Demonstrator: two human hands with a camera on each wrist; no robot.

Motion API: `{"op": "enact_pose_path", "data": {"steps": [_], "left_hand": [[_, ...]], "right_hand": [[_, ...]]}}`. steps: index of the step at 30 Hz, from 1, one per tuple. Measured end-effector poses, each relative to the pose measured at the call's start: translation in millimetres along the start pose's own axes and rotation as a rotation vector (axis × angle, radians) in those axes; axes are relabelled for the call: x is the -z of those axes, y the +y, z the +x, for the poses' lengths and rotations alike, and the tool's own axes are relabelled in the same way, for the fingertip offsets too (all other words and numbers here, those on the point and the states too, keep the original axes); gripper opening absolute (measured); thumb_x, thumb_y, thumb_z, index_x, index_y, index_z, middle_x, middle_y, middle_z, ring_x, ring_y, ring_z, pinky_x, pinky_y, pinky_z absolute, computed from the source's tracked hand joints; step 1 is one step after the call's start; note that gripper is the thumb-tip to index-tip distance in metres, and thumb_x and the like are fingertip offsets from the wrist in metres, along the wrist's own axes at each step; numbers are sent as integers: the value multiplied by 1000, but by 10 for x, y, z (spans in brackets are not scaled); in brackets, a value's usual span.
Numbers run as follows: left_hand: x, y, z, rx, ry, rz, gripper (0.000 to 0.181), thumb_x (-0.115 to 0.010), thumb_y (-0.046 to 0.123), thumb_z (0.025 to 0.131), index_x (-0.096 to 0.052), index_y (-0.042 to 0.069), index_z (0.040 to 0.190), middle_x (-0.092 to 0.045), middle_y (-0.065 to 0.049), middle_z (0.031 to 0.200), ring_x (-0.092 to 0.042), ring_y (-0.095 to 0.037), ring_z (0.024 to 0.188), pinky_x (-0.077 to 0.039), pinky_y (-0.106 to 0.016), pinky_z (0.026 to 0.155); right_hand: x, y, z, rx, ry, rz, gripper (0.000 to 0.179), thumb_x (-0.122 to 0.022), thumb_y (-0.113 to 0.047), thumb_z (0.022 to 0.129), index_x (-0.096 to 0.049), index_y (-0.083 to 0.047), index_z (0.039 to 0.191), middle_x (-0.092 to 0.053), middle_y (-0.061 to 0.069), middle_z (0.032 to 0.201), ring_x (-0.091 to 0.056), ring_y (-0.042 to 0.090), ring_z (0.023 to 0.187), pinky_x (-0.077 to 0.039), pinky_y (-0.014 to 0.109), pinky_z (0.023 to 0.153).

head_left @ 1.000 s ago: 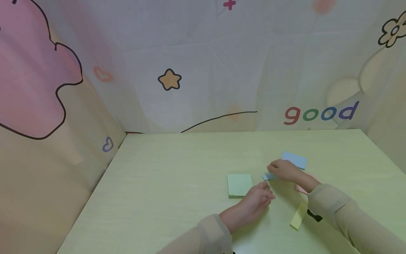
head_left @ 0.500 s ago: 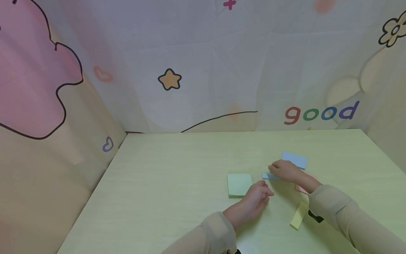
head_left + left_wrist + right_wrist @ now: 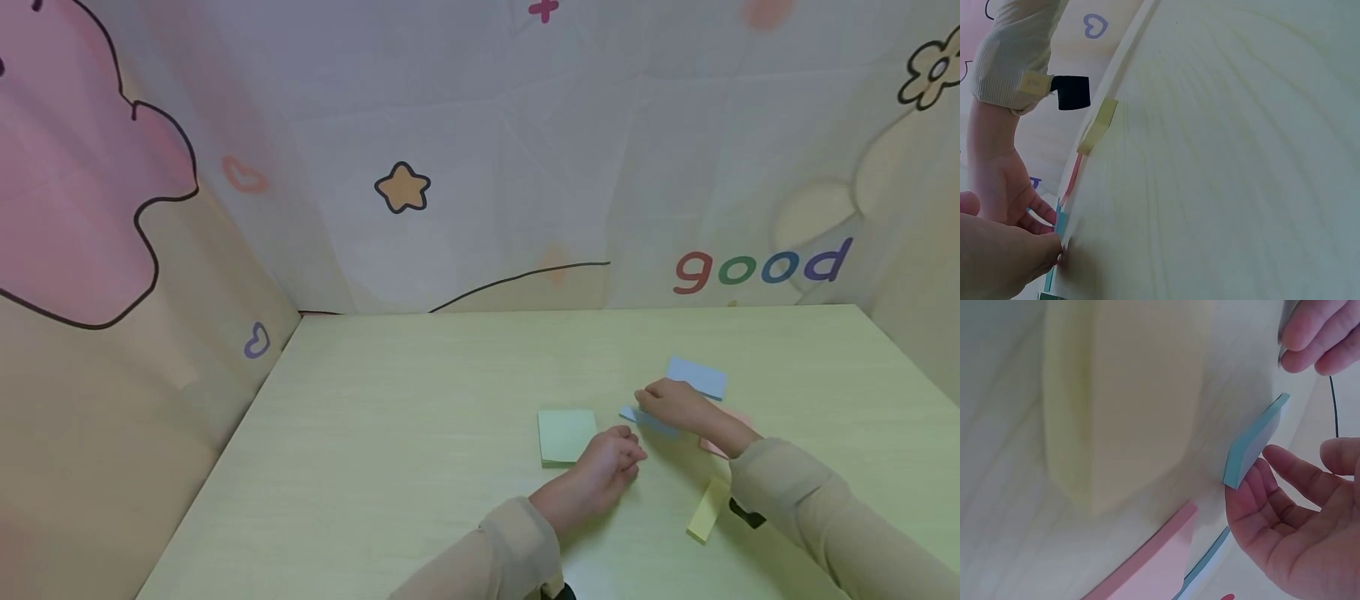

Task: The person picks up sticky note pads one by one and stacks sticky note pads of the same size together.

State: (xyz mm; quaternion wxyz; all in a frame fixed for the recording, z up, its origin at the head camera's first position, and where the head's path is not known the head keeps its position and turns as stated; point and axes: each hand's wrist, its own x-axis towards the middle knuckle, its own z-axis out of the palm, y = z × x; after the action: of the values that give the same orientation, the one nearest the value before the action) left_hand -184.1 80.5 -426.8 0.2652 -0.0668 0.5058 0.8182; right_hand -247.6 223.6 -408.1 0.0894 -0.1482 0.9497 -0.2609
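Observation:
A narrow blue sticky-note pad (image 3: 656, 423) lies on the table, partly under my right hand (image 3: 672, 402). In the right wrist view, bent fingers (image 3: 1254, 495) of that hand touch one end of the narrow blue pad (image 3: 1249, 445), with the thumb apart from it. My left hand (image 3: 596, 471) is loosely bent beside the square green sticky-note pad (image 3: 566, 435), hiding its near right corner. No object shows in the left hand. In the left wrist view, the left hand (image 3: 1007, 259) is low over the tabletop, near the narrow blue pad (image 3: 1060, 223).
A wider blue pad (image 3: 701, 379) lies behind the right hand. A pink pad (image 3: 712, 447) is half hidden by the right wrist. Nearer me is a narrow yellow pad (image 3: 707, 512). A printed cloth (image 3: 465, 208) hangs behind the table (image 3: 390, 450).
The narrow blue pad has turned on the table under my right fingers, its near right end swinging toward me. My left hand has shifted slightly; the other pads have stayed put.

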Motion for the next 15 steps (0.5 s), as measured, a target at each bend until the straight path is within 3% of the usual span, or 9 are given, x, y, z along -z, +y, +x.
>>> {"op": "enact_pose_path", "data": {"steps": [10, 15], "left_hand": [[-14, -20, 101, 6, 19, 6, 64, -44, -9, 74, -24, -10, 134, -27, -23, 140, -26, -33, 130, -18, -46, 107], [-29, -25, 131, -5, 18, -1, 63, -44, -9, 73, -25, -11, 134, -28, -24, 139, -25, -33, 130, -18, -47, 107]], "right_hand": [[-4, -17, -2, -41, 3, 30, 36, -36, -19, 91, -34, -13, 56, -32, -3, 52, -30, 11, 49, -28, 25, 50], [-15, 1, 5, -71, -27, 70, 35, -35, -21, 92, -48, -6, 63, -36, -4, 47, -35, 9, 42, -33, 25, 47]]}}
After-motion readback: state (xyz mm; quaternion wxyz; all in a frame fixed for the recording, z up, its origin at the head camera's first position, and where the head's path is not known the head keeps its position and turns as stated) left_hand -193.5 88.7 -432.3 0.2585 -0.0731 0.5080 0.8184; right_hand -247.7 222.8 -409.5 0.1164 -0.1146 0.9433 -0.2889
